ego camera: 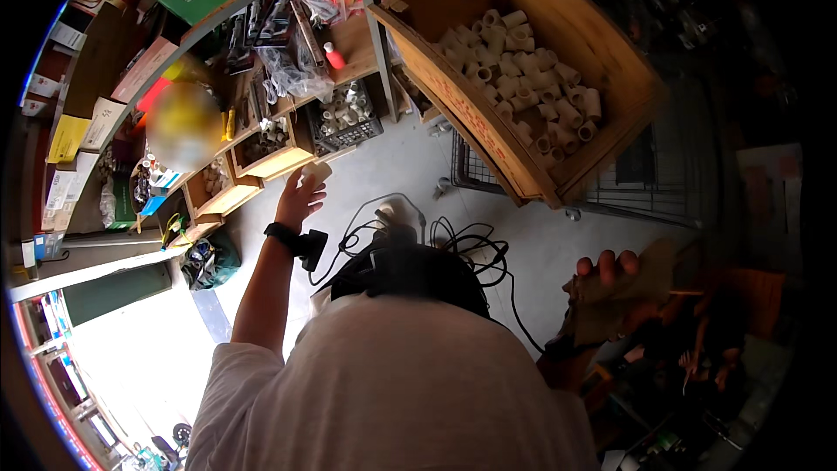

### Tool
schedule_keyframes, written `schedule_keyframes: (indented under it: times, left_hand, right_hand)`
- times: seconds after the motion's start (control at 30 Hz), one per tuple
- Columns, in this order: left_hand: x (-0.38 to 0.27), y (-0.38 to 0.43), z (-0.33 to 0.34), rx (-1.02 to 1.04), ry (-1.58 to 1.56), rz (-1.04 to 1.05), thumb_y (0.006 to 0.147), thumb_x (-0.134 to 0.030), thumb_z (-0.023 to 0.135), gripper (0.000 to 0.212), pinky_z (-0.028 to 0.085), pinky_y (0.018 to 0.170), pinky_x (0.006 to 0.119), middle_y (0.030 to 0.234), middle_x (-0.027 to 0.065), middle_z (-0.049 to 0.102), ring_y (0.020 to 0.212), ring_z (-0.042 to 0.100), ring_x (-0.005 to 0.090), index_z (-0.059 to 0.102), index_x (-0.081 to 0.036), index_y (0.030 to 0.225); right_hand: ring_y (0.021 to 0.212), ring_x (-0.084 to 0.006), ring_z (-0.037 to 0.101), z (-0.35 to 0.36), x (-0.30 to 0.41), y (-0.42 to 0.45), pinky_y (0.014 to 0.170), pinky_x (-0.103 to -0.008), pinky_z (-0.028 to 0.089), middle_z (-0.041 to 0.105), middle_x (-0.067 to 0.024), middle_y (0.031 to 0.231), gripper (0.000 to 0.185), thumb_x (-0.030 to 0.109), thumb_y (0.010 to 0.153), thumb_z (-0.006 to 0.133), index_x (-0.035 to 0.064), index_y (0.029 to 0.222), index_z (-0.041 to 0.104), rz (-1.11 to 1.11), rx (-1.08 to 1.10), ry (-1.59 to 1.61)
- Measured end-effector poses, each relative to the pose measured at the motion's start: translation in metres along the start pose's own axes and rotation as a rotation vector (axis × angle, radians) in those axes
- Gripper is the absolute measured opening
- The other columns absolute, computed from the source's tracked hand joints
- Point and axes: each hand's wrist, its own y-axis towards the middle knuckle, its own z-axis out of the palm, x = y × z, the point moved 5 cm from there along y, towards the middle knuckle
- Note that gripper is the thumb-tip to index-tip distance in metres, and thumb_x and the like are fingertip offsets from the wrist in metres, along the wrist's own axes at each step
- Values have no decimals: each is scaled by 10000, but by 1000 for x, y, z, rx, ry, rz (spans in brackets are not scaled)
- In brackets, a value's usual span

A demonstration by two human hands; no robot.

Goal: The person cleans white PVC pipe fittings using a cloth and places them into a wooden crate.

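My left hand [299,201], with a black strap and device on its wrist, reaches out toward the shelving. A white plastic pipe fitting [317,173] is held between its thumb and fingers. On the other side, my right hand [608,268] grips a piece of brown cardboard [621,301], its fingertips curled over the upper edge. Most of that hand is hidden behind the sheet or in shadow. Ahead and to the right, a large wooden crate [464,118] holds many white pipe fittings [523,78], several of them tees.
The crate rests on a wire cart [480,160] with casters. Shelving on the left carries wooden bins [274,160], a black plastic basket [350,134] of fittings and packaged tools. Black cables [467,242] lie on the grey floor [405,163]. Other people [703,340] are in shadow at the lower right.
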Motion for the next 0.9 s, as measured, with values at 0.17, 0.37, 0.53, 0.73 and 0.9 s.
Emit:
schedule_keyframes:
  times: [0.17,0.37,0.53,0.73,0.9]
  left_hand:
    - [22,96,-14,-2,-198,-152,888,-337,573,576,462,807,394,1091,105,579,958,579,242,283,-217,1372]
    - [11,200,-11,226,-594,-264,871,-345,586,501,398,918,459,1269,89,467,1137,482,257,339,-232,1292]
    - [-33,229,-15,-51,-296,-112,853,-229,616,803,470,845,427,1236,54,466,1110,489,242,84,-270,1453]
    - [-75,227,-21,62,-182,8,856,-124,607,575,473,604,255,1070,57,602,812,590,131,347,-144,1369]
    - [-183,171,39,148,-22,397,893,-106,552,375,471,741,238,1083,62,610,869,591,118,480,-87,1260]
  right_hand:
    - [867,-153,421,5,-10,16,768,-354,315,468,1,1018,525,438,874,566,109,1256,420,-11,-77,-189]
    - [802,-132,416,23,-26,26,740,-338,319,494,21,982,471,492,878,534,149,1190,458,-126,-264,-287]
    - [788,-137,411,29,-44,25,726,-333,326,500,18,963,471,504,881,515,141,1176,460,-176,-330,-310]
    - [782,-184,429,18,-51,22,661,-351,356,531,-67,933,508,480,857,552,148,1224,437,-245,-390,-237]
    - [744,-182,447,7,-39,31,624,-345,392,536,-75,865,578,524,846,539,120,1246,433,-289,-430,-249]
